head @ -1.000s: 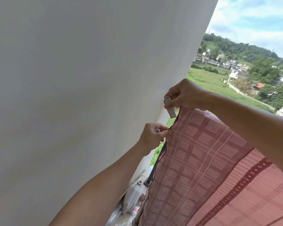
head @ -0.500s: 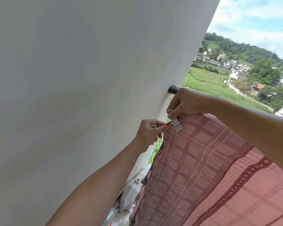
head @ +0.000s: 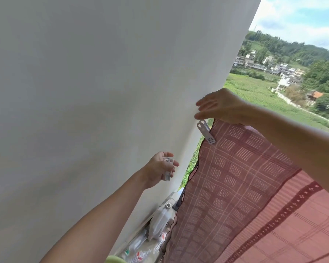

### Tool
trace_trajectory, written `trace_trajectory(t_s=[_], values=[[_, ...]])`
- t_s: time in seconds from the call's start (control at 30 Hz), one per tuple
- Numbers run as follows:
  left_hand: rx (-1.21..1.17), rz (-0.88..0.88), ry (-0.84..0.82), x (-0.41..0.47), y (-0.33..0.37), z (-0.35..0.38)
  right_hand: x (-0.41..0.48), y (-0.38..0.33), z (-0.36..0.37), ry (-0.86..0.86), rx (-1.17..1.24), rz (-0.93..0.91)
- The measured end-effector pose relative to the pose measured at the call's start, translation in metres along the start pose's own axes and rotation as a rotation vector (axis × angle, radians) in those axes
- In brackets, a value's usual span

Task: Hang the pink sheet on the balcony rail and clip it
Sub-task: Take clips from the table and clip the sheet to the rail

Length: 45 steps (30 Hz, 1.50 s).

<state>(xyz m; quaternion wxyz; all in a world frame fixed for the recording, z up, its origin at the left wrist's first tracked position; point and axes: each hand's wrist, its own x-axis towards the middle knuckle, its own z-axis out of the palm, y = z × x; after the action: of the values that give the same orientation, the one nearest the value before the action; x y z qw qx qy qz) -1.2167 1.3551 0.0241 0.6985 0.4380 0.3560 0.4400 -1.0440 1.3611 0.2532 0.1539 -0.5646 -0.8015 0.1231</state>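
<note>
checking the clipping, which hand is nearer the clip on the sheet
Right. The right hand hovers above the sheet clip; the left hand, lower, holds a spare clip.

Hidden rail under draped pink sheet [head: 235, 177], 1 white clip [head: 206, 132] at edge

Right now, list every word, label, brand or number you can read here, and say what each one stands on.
No text here can be read.
The packets by the wall: red and green print, too blurred to read.
The clip on the pink sheet: a dotted grid only, no words.
</note>
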Motion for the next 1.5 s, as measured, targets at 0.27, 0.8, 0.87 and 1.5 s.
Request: trace_trajectory(t_s=[0.27, 0.8, 0.87, 1.5], values=[[0.189, -0.138, 0.019, -0.04, -0.043, -0.035, -0.056, -0.004, 0.078, 0.228, -0.003, -0.257], [0.59, -0.202, -0.207, -0.073, -0.086, -0.018, -0.112, 0.085, 0.209, -0.271, 0.381, 0.082], [0.587, -0.2, -0.255, -0.071, -0.093, -0.018, -0.118, 0.087, 0.213, -0.267, 0.386, 0.066], [0.343, -0.17, -0.165, 0.059, -0.157, 0.008, -0.169, 0.144, 0.185, -0.146, 0.385, 0.321]])
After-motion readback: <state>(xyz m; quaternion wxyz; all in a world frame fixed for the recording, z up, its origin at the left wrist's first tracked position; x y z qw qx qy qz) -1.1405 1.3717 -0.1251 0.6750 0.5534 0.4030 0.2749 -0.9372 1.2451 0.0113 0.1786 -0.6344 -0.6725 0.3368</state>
